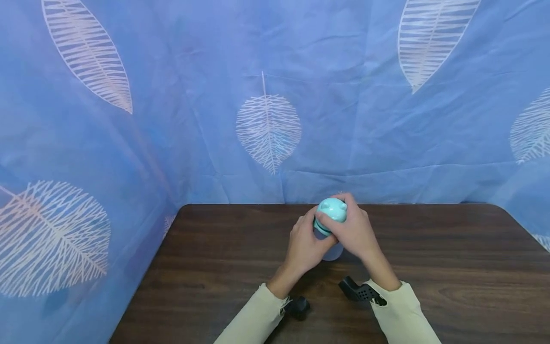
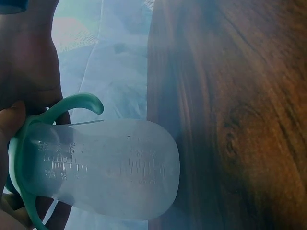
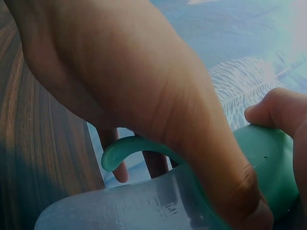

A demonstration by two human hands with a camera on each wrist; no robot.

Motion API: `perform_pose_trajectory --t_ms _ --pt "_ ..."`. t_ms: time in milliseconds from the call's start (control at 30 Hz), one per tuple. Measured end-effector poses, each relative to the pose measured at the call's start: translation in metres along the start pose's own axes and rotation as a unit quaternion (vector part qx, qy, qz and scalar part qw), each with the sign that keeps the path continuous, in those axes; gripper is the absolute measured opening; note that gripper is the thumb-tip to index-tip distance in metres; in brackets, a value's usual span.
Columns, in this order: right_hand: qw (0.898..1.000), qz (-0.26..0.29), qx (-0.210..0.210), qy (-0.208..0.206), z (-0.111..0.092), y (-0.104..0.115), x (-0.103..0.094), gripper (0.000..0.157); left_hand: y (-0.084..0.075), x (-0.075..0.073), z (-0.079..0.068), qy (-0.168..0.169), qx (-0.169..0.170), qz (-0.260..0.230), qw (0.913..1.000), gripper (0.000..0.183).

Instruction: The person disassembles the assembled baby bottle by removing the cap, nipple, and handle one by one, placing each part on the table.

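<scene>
Both hands are on a baby bottle with a clear, marked body (image 1: 333,252), a rounded teal lid (image 1: 334,208) and curved teal side handles. My left hand (image 1: 304,246) grips the bottle around its neck, just below the lid. From the right, my right hand (image 1: 354,231) holds the lid, its thumb across the front. Scale marks show on the bottle body (image 2: 115,167) in the left wrist view, beside a curved handle (image 2: 72,104). The right wrist view shows the lid (image 3: 271,160) with fingers around it. Whether the base touches the table cannot be told.
A dark wood-grain table (image 1: 215,267) lies beneath the hands. Behind it and at the left hangs a blue cloth (image 1: 343,124) with white leaf prints. Black wrist devices, one on the left (image 1: 298,308) and one on the right (image 1: 358,290), sit by the pale sleeves.
</scene>
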State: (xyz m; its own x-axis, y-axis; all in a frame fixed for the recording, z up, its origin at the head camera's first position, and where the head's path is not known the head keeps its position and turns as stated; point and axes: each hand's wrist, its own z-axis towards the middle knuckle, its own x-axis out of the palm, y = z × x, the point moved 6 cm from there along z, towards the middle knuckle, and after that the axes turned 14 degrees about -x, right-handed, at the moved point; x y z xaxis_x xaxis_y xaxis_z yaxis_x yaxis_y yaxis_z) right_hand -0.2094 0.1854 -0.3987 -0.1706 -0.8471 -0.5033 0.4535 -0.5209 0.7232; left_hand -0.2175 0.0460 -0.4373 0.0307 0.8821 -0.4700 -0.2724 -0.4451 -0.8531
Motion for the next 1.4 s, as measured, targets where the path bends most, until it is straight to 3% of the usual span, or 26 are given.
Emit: perform_pose_trajectory --t_ms 267,600,1100,1400 --pt "1.0 -0.001 -0.002 0.009 0.003 -0.0022 0.0009 0.057 -0.0004 -0.0027 0.0023 -0.011 0.027 0.017 0.9994 0.067" --pt "1.0 -0.002 -0.002 0.012 0.0026 -0.0013 -0.0002 0.057 0.0009 -0.0023 0.0072 0.008 -0.004 0.014 0.9999 0.068" --pt "0.999 -0.031 0.02 0.005 0.0043 -0.0026 -0.0023 0.065 -0.0036 -0.0026 0.0084 -0.002 0.03 0.032 0.999 0.053" --pt "0.999 -0.033 0.009 0.002 0.0059 -0.003 0.0003 0.062 0.0003 -0.0024 0.0083 -0.011 0.025 0.058 0.998 0.055"
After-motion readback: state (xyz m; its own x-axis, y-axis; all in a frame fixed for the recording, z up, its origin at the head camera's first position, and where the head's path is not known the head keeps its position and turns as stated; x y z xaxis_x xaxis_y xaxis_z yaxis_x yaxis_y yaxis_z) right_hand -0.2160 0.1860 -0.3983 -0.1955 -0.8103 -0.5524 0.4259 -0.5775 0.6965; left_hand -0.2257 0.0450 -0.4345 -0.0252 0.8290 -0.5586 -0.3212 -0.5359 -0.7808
